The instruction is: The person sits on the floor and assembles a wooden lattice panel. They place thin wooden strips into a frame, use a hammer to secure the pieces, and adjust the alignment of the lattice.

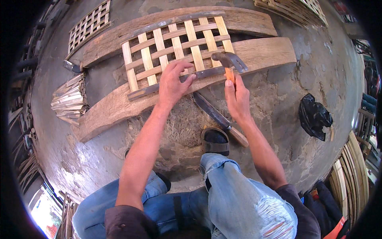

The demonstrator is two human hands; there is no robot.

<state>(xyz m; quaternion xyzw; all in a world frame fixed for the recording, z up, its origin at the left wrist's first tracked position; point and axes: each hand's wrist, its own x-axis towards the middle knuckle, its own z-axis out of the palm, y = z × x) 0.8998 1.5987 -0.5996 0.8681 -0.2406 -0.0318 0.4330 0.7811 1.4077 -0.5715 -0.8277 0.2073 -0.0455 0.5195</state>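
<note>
My right hand (238, 97) is closed round the orange handle of a claw hammer (230, 60), its dark metal head raised beside the near right corner of a wooden lattice panel (174, 44). Pale slats cross in an open weave between two darker rails. On the panel's near rail lies my left hand (174, 81), thumb along the rail and fingers bent over the slats beyond it. Whether a small piece sits between thumb and fingers I cannot tell. Two curved wooden planks, a far one (254, 23) and a near one (270, 51), bear the panel.
A long knife (213, 111) with a wooden handle lies by my sandalled foot (215, 140). To the left are a bundle of thin strips (71, 97) and another lattice panel (89, 26). A black plastic bag (314, 116) lies at right. Stacked slats (292, 11) occupy the far right.
</note>
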